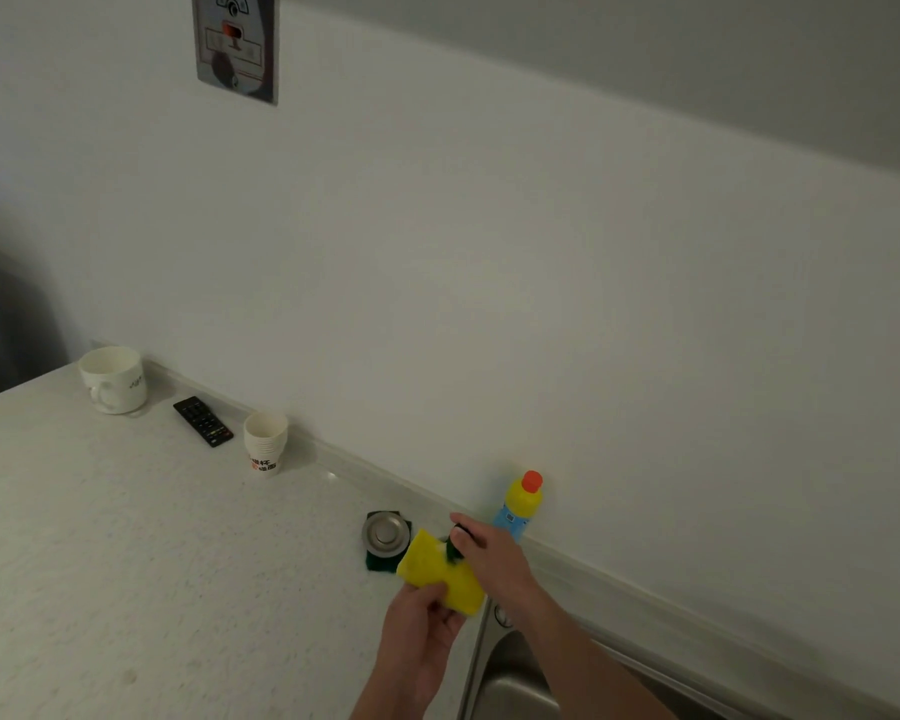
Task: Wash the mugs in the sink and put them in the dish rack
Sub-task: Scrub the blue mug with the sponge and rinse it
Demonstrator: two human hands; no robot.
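Left hand (421, 623) gripped yellow sponge (440, 573) above bench (126, 563). Right hand (489, 556) fingers pinched its dark scouring side. Mug (114, 379) stood far left by wall, well apart from sink (510, 683). Risk: sponge slipping, mug forgotten. Mug and paper cups (265, 443) bore writing, unreadable.

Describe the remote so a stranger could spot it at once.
Look along the white counter by the wall. The remote lies flat between the mug and the paper cups. It is the only black, flat thing among those white vessels.
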